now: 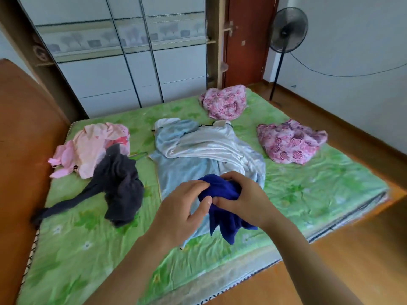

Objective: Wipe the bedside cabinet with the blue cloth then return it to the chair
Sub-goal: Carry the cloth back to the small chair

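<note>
We hold the blue cloth [222, 201] in both hands above the near edge of the bed [88, 238], so the cloth is in our grasp, but neither the bedside cabinet nor the chair appears in view. We cannot tell from here whether the wiping is done or not yet begun; at the least, the return to the chair is left to do.

Our left hand [182, 208] comes in from below, fingers curled and thumb pressed into the bunched upper part of the cloth. Our right hand [244, 199] closes over the cloth from the other side, thumb nearly touching the left thumb. The cloth's loose ends hang below our hands, over the pale blue garment [176, 170] spread on the bed.
</note>
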{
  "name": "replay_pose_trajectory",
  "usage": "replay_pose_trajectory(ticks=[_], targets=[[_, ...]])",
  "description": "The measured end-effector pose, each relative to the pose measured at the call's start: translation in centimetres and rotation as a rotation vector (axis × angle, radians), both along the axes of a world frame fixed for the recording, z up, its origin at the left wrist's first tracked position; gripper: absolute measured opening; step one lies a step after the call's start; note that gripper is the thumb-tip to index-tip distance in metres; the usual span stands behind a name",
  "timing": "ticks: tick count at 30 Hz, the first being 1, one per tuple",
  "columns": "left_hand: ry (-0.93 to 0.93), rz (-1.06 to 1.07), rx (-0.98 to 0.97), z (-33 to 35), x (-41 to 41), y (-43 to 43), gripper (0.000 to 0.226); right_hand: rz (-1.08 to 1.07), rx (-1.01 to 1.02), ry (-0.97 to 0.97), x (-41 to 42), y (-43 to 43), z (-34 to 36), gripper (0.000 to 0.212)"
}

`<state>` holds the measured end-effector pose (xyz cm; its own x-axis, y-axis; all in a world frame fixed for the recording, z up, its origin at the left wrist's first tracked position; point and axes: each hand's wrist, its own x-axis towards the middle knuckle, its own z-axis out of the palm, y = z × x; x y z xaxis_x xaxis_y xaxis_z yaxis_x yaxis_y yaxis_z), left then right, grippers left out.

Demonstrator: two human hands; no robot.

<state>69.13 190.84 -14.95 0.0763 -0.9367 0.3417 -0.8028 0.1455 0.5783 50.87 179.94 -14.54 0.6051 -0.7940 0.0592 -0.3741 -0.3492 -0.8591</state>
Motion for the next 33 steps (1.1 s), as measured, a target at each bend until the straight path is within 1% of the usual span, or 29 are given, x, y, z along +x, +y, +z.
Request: replay_pose_trajectory(ticks=[4,9,14,17,19,22,25,28,33], targets=[[0.017,-0.145,0.027,-0.3,-4.6,-6.2,0.039,-0.145,0.001,0.023,-5.9,-3.6,-0.6,0.045],[0.035,-0.391,0.038,-0.6,-10.7,-14.1,0.042,-0.413,0.007,0.053,-13.3,-6.5,-0.9,0.047],[0.088,-0.679,0.001,-0.6,-17.9,-20.7,0.038,-0.714,-0.012,0.111,-20.0,-7.0,0.5,0.043],[0.104,-0.851,-0.010,-0.3,-22.4,-23.5,0.043,-0.896,-0.051,0.158,-23.7,-6.8,1.1,0.044],[0.093,-0.938,-0.013,-0.2,-25.3,-24.9,0.045,-0.982,-0.076,0.186,-26.0,-6.4,1.3,0.046],[0.088,-1.057,-0.021,0.3,-29.2,-25.9,0.042,-1.094,-0.089,0.161,-29.1,-5.5,1.2,0.049],[0.074,-1.145,-0.037,0.3,-33.3,-27.5,0.041,-1.177,-0.086,0.120,-32.3,-5.3,0.4,0.048],[0.080,-1.191,-0.031,-1.0,-37.8,-29.6,0.040,-1.225,-0.056,0.076,-35.9,-5.9,-1.2,0.049],[0.027,-1.225,0.041,-3.4,-46.4,-32.2,0.040,-1.270,0.006,0.038,-43.7,-7.9,-3.6,0.045]])
